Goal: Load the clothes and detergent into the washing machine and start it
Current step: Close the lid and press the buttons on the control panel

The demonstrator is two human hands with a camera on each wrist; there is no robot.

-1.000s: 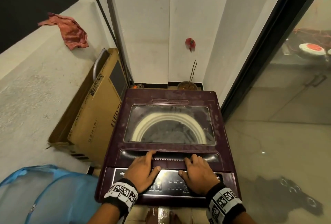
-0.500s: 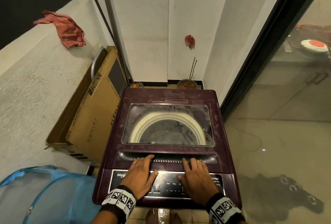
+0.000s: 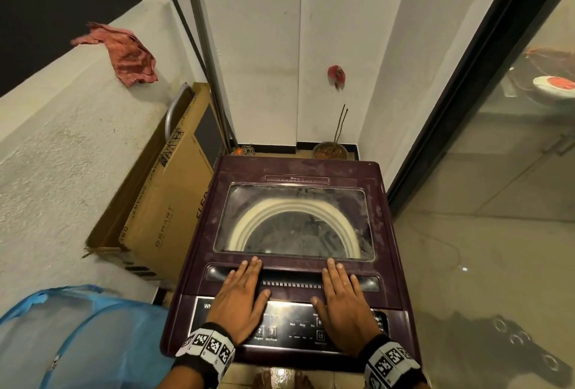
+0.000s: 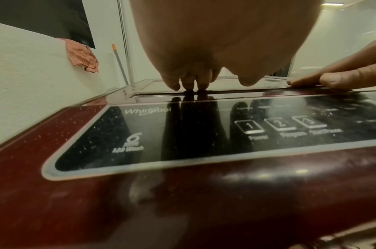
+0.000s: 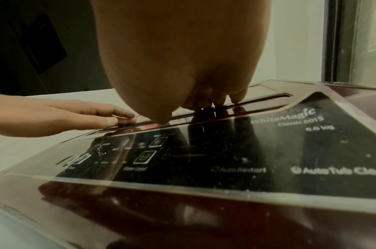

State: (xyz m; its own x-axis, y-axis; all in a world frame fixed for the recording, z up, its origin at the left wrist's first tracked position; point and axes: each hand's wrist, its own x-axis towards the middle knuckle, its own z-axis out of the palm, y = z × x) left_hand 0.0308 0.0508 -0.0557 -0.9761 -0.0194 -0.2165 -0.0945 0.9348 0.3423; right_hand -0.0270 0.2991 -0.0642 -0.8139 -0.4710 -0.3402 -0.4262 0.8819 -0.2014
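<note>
From the head view, the washing machine (image 3: 292, 251) is standing in a corner, its lid (image 3: 295, 223) shut. The left hand (image 3: 239, 298) and right hand (image 3: 340, 301) are lying flat, fingers straight, along the lid's front edge above the control panel (image 3: 289, 326). A blue basket (image 3: 77, 339) is sitting at the machine's left.

From the left wrist, fingertips (image 4: 188, 86) are touching the lid edge.

From the right wrist, the same is showing for the right fingertips (image 5: 219, 102).

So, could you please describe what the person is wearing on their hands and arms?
Both hands are bare, with no gloves or rings visible. The left hand and right hand each have a black wristband just behind them, carrying white panels printed with black square-patterned marker codes. No sleeves show: the forearms are uncovered below the bands.
</note>
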